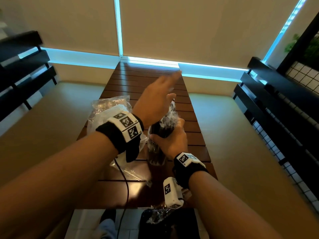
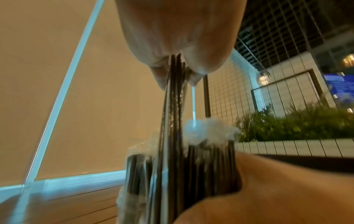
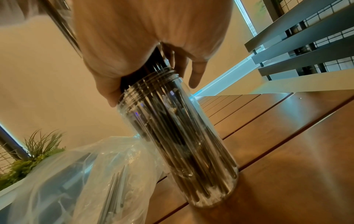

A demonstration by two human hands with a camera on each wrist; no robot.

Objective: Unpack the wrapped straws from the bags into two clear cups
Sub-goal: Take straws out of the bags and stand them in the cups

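Loading step, mid-insert. Right hand [image 1: 170,141] is wrapped round the straw bundle [image 3: 184,136] at the mouth of the clear cup [image 3: 228,178], keeping the pack upright on the table [image 1: 195,135]. Left hand [image 1: 156,99] is above it: thumb and a finger pinch a few straw tops [image 2: 173,94], other fingers stretched out forward.

Cup looks near full, straws standing tight, their wrapper ends fluffed out just above the right hand's grip. Bag [image 1: 107,114] sits left of the left wrist, open, with some straws still showing inside from the right wrist view. Crumpled plastic [image 1: 158,214] lies near the right forearm, at the table edge. Second cup: not visible.

Next, my read: seat the pinched straws down into the gap, right hand holding the bundle so nothing splays or tips. Then back to the bag; remaining straws probably need the other cup.
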